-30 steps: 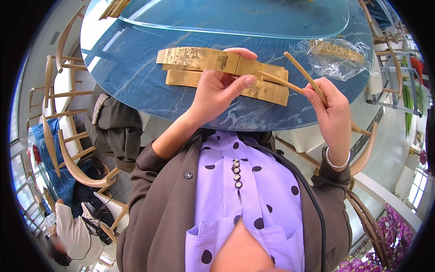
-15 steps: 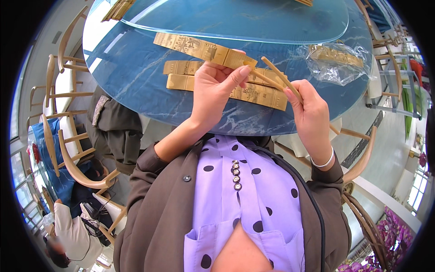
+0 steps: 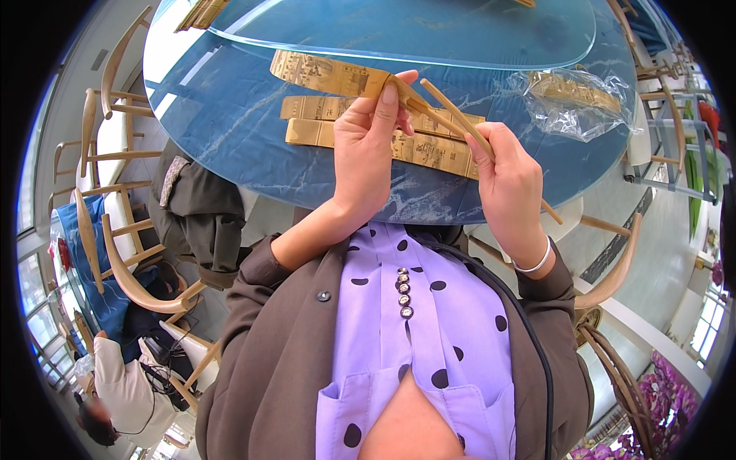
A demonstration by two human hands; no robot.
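Observation:
My left hand [image 3: 366,149] pinches a gold-brown printed paper chopstick sleeve [image 3: 331,77] near its right end, thumb on top. The sleeve slants above the table, its far-left part curving. In my right hand [image 3: 508,180] is a pair of wooden chopsticks [image 3: 448,107], spread apart at their left ends. The lower stick meets the sleeve's right end; how far it goes in cannot be seen. The upper stick's tip is free. Beneath my hands, more flat printed sleeves [image 3: 433,153] lie on the table in two rows, partly covered by my left hand.
The round table has a blue marbled top [image 3: 253,157] and a raised glass turntable [image 3: 429,38]. On the right lies a clear plastic bag [image 3: 575,103] with gold sleeves inside. A sleeve bundle [image 3: 201,14] rests at far left. Wooden chairs [image 3: 149,295] stand around; a person [image 3: 134,391] is at lower left.
Both hands have shifted, my right one leftward and slightly up, bringing the chopsticks along. My left thumb has turned upward on the sleeve, which now curves more.

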